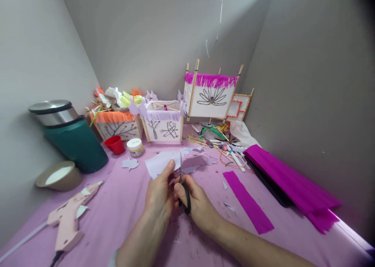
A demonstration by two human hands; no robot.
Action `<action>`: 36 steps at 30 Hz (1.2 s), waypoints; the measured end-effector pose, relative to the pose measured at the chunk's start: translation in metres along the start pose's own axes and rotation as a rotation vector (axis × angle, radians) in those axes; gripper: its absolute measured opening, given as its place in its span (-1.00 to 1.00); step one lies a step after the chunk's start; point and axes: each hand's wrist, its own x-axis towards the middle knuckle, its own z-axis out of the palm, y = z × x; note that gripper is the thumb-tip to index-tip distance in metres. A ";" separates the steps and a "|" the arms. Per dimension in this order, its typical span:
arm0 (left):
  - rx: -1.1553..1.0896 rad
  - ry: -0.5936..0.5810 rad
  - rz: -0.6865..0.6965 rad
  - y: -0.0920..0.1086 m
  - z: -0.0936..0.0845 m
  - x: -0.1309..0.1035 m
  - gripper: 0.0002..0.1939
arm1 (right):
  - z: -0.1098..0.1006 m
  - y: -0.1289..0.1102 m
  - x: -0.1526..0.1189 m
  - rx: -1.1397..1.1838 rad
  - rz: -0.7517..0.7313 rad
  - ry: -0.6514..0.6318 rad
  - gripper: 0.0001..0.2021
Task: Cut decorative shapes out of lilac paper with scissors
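Note:
My left hand (159,193) pinches a pale lavender sheet of paper (159,163) near its lower right edge, thumb on top. In my right hand (197,200) is a pair of scissors (186,198) with black handles, fingers wrapped through the loops. Its blades point up and away from me, at the right edge of the sheet. Both hands are close together over the middle of the table. More lavender paper scraps (202,159) lie just beyond the blades. A cut lavender paper shape (130,164) rests to the left of my left hand.
A pink glue gun (66,214) lies front left, near a bowl (58,176) and a leaning green tumbler (74,138). A red cup (115,145) and white jar (135,147) stand before decorated lanterns (164,122). Magenta crepe paper (249,202) lies right, sticks (206,140) behind.

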 end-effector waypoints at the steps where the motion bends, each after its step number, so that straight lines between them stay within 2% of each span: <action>1: -0.010 0.019 0.027 0.002 0.001 0.000 -0.78 | -0.001 0.000 0.000 -0.022 -0.016 0.017 -0.71; 3: -0.047 0.056 0.094 0.006 0.002 0.001 -0.85 | -0.002 -0.001 0.001 -0.034 -0.019 0.060 -0.73; 7: -0.105 0.088 0.203 0.007 0.002 0.002 -0.93 | -0.005 -0.009 0.007 0.077 0.005 0.196 -0.60; 10: -0.075 0.023 0.208 -0.005 0.003 -0.002 -0.87 | -0.009 -0.014 0.012 0.186 -0.048 0.325 -0.57; 13: -0.037 -0.065 0.195 -0.021 0.005 -0.006 -0.75 | -0.013 -0.015 0.017 0.264 -0.051 0.393 -0.55; 17: -0.002 -0.091 0.218 -0.034 0.005 -0.006 -0.70 | -0.016 -0.014 0.019 0.283 -0.035 0.411 -0.53; 22: 0.085 -0.128 0.302 -0.032 0.002 -0.005 -0.73 | -0.019 -0.017 0.019 0.295 -0.040 0.437 -0.55; 30: 0.224 -0.036 0.373 -0.029 0.002 -0.009 -0.75 | -0.021 -0.023 0.016 0.323 -0.017 0.439 -0.54; 36: 0.244 -0.099 0.323 -0.029 0.001 -0.006 -0.73 | -0.020 -0.024 0.015 0.329 -0.023 0.426 -0.59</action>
